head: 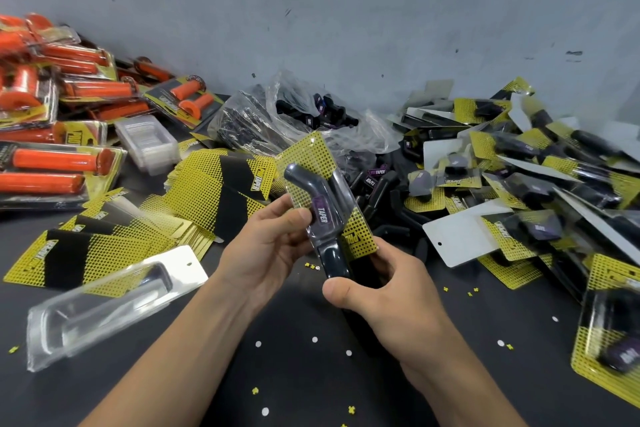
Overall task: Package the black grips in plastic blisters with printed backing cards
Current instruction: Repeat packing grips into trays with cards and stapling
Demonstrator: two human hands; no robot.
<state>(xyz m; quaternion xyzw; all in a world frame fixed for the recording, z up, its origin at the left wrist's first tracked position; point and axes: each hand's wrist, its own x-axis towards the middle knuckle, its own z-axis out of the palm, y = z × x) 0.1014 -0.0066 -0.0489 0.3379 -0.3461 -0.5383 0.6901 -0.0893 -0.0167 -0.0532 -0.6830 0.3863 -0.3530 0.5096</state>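
Above the middle of the table [301, 378], the left hand [273, 243] curls round the side of a blister [342, 184], its thumb pressing beside the purple label of the grip [330, 260] inside. The right hand [377, 291] clasps the pack's lower end, fingers wrapped behind (a yellow card [311, 152] backs the blister). An empty blister [104, 308] lies near the left edge.

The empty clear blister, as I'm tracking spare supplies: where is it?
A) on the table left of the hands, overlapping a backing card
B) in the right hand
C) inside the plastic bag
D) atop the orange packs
A: the empty clear blister lies on the dark table, its far edge over a yellow-and-black backing card; the left hand and right hand grip a filled pack instead.
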